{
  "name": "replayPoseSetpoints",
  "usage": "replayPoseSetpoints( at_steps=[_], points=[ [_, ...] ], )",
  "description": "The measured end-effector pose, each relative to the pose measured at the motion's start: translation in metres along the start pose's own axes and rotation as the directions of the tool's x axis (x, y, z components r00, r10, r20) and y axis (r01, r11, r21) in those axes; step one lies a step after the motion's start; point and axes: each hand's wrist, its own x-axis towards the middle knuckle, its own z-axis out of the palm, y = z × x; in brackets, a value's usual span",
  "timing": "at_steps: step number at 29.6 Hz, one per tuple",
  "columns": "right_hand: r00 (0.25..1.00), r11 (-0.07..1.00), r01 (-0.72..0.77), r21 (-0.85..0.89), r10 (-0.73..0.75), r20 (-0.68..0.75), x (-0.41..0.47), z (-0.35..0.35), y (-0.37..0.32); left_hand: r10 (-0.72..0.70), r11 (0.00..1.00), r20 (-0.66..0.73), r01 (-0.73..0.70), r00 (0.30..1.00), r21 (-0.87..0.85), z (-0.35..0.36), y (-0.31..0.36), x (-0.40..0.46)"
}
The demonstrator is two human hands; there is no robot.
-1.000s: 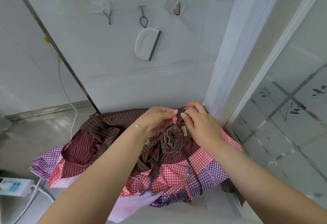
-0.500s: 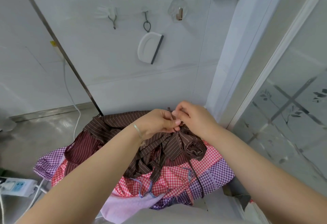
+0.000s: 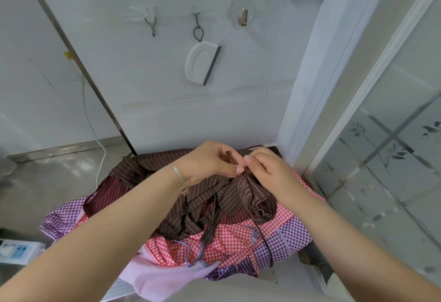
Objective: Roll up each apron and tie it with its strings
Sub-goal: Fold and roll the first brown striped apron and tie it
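Observation:
A brown striped apron roll (image 3: 256, 196) lies on top of a heap of aprons, its coiled end facing me. My left hand (image 3: 210, 161) and my right hand (image 3: 267, 170) meet just above the roll, each pinching a thin brown string (image 3: 230, 155) of that apron between thumb and fingers. A second dark string (image 3: 263, 237) trails down from the roll over the heap. Loose brown striped cloth (image 3: 152, 165) spreads out to the left under my left forearm.
The heap holds red checked (image 3: 229, 237), purple checked (image 3: 286, 237), maroon striped (image 3: 107, 194) and pink (image 3: 162, 275) aprons. A white tiled wall with hooks and a hanging white scraper (image 3: 201, 63) stands behind. A frosted glass door (image 3: 391, 163) is on the right, a power strip (image 3: 16, 251) at lower left.
The roll has turned from end-on to lying tilted on the heap. Both hands have lifted slightly and drawn the string ends up above it.

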Motion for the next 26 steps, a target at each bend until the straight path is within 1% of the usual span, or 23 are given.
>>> replayPoseSetpoints(
  at_steps=[2,4,6,7,9,10,11,13,14,16,17,19,20,22,24,26],
  points=[
    [1.0,1.0,-0.007,0.001,0.007,-0.012,0.0,-0.001,0.0,0.052,0.994,0.024,-0.054,0.998,0.091,0.003,0.004,0.0],
    [0.998,0.998,-0.058,0.016,0.058,0.004,-0.001,-0.007,-0.003,0.107,0.971,0.044,-0.114,0.993,0.21,0.005,0.006,-0.001],
    [0.993,0.991,-0.114,0.067,0.111,0.048,-0.001,-0.012,-0.004,0.208,0.909,0.057,-0.215,0.976,0.358,0.009,0.007,-0.001],
    [0.987,0.982,-0.146,0.117,0.137,0.082,0.0,-0.012,-0.004,0.293,0.854,0.058,-0.289,0.954,0.434,0.01,0.007,-0.001],
    [0.971,0.925,-0.217,0.311,0.172,0.167,0.002,-0.012,-0.004,0.48,0.706,0.058,-0.425,0.875,0.566,0.011,0.006,0.0],
    [0.969,0.906,-0.221,0.36,0.164,0.184,0.002,-0.012,-0.005,0.548,0.631,0.071,-0.467,0.834,0.62,0.01,0.006,0.0],
    [0.973,0.907,-0.206,0.366,0.149,0.179,0.003,-0.012,-0.004,0.587,0.561,0.094,-0.488,0.804,0.669,0.008,0.006,0.001],
    [0.975,0.899,-0.193,0.393,0.13,0.18,0.003,-0.015,-0.007,0.62,0.426,0.141,-0.482,0.772,0.766,0.005,0.005,0.002],
    [0.976,0.897,-0.187,0.402,0.123,0.179,0.004,-0.016,-0.009,0.641,0.341,0.159,-0.464,0.751,0.818,0.002,0.004,0.001],
    [0.98,0.929,-0.158,0.334,0.107,0.167,0.008,-0.019,-0.009,0.704,0.157,0.197,-0.421,0.682,0.894,-0.002,0.002,0.001],
    [0.98,0.945,-0.15,0.291,0.103,0.171,0.01,-0.018,-0.008,0.72,0.088,0.224,-0.407,0.657,0.909,-0.003,0.001,0.001],
    [0.977,0.946,-0.163,0.282,0.115,0.182,0.013,-0.02,-0.008,0.733,-0.013,0.278,-0.396,0.621,0.918,-0.003,0.0,0.001],
    [0.975,0.942,-0.179,0.282,0.131,0.181,0.014,-0.021,-0.01,0.733,-0.037,0.295,-0.396,0.613,0.917,-0.003,0.0,0.0],
    [0.973,0.939,-0.196,0.281,0.151,0.174,0.017,-0.027,-0.014,0.74,-0.024,0.281,-0.394,0.611,0.919,-0.003,0.003,0.0],
    [0.976,0.934,-0.181,0.309,0.131,0.175,0.02,-0.033,-0.019,0.746,0.004,0.262,-0.398,0.612,0.917,-0.003,0.008,0.0],
    [0.979,0.947,-0.143,0.287,0.092,0.183,0.023,-0.038,-0.023,0.734,-0.007,0.267,-0.386,0.625,0.922,-0.005,0.012,-0.002]
  ],
)
